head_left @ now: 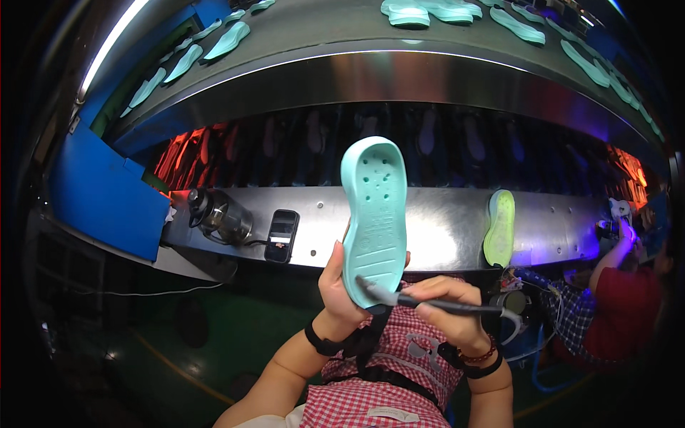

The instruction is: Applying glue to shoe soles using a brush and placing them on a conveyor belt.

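A mint-green shoe sole (376, 207) stands upright in front of me, its inner face with small holes and ridges turned toward me. My left hand (337, 289) is closed round its lower end, thumb along the left edge and a fingertip showing at the right. In my right hand (453, 303) I grip a brush (377, 292) with a black handle and a pale head with a dark tip; a grey tube or cord curves from the handle's rear. The brush tip touches, or lies just over, the lower part of the sole.
On the metal bench (442, 214) lie a yellow-green sole (499, 230), a phone (282, 235) and a dark clear bottle (222, 215). Beyond, a grey conveyor belt (321, 32) carries several mint soles. A round container (508, 305) stands right. Another person in red (628, 307) works at far right.
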